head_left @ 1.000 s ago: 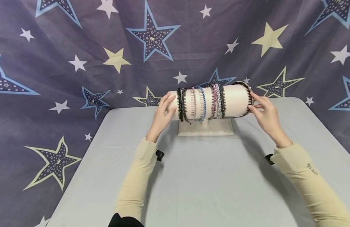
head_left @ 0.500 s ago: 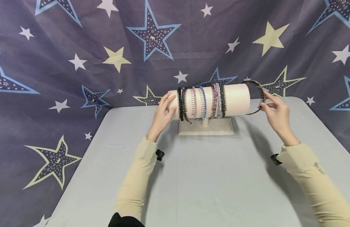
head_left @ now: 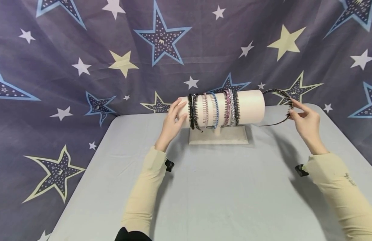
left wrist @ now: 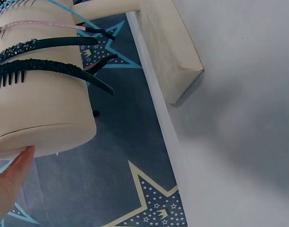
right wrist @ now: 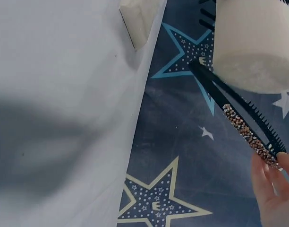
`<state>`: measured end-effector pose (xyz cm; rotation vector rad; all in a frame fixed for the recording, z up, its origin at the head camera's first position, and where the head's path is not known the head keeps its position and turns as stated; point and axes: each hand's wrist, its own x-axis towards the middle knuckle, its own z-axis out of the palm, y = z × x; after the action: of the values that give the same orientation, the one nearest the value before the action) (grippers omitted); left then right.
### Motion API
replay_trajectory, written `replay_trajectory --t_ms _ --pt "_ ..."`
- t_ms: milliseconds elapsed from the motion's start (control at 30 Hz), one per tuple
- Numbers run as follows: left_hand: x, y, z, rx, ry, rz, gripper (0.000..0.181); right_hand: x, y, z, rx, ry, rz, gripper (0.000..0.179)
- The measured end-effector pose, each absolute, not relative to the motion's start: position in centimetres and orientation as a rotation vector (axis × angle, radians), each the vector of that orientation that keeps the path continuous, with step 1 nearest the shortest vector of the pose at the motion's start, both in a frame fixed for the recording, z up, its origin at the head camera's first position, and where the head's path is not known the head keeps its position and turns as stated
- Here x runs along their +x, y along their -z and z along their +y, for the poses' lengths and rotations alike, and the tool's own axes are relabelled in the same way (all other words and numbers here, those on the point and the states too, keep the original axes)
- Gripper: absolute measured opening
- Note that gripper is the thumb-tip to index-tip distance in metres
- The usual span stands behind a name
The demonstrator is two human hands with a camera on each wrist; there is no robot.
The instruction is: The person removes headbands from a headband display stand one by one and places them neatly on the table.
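A cream cylindrical headband stand (head_left: 250, 106) lies level on its base (head_left: 204, 138) in the head view. My left hand (head_left: 171, 126) holds the stand's left end, thumb in front and fingers over the top. In the head view, my right hand (head_left: 308, 124) pinches a black toothed headband (head_left: 284, 93), off the right end of the cylinder. Brown and gold beads cover that headband (right wrist: 241, 127) in the right wrist view, its ends pointing toward the stand. Several headbands stay round the cylinder: black ones at the left, then pink (head_left: 205, 109), blue (head_left: 215, 109), magenta (head_left: 227, 108), silver and black.
A pale cloth covers the table (head_left: 222, 187). Behind it hangs a purple-grey curtain (head_left: 92, 40) printed with stars, close to the stand. Both forearms reach in from the front, with dark wrist devices under the sleeves.
My right hand has drawn the beaded headband off the cylinder's right end and carried it further right. The left hand has kept its hold on the left end.
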<state>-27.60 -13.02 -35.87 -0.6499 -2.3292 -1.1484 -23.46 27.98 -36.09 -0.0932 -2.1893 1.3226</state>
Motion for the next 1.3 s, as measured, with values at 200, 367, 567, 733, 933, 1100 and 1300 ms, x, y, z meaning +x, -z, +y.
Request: replay_trajectory --t_ms 200,367,567,733,933,1100,1300 --pt "-27.6 35.9 -13.0 -0.649 1.164 -2.329 0.040 -23.0 35.9 29.2 -0.131 -1.342 -2.233 0.035" --pt "-27.6 36.0 -13.0 -0.647 1.162 -2.333 0.041 -24.3 38.1 31.8 -0.028 -1.514 -2.171 0.033" --pt "-27.6 35.9 -13.0 -0.650 1.170 -2.328 0.041 -27.7 42.5 36.1 -0.047 -1.700 -2.177 0.032" --pt "-27.6 35.9 -13.0 -0.646 1.163 -2.334 0.040 -28.7 44.0 37.5 -0.079 -1.786 -2.242 0.033" --pt "-27.6 36.0 -13.0 -0.652 1.170 -2.323 0.040 -28.1 43.9 37.5 -0.050 -1.820 -2.313 0.032" --pt "-27.6 36.0 -13.0 -0.655 1.172 -2.320 0.040 -27.7 43.9 37.1 -0.029 -1.783 -2.402 0.029" --pt "-27.5 36.0 -13.0 -0.658 1.170 -2.321 0.040 -25.4 41.4 35.0 0.102 -1.914 -2.384 0.034"
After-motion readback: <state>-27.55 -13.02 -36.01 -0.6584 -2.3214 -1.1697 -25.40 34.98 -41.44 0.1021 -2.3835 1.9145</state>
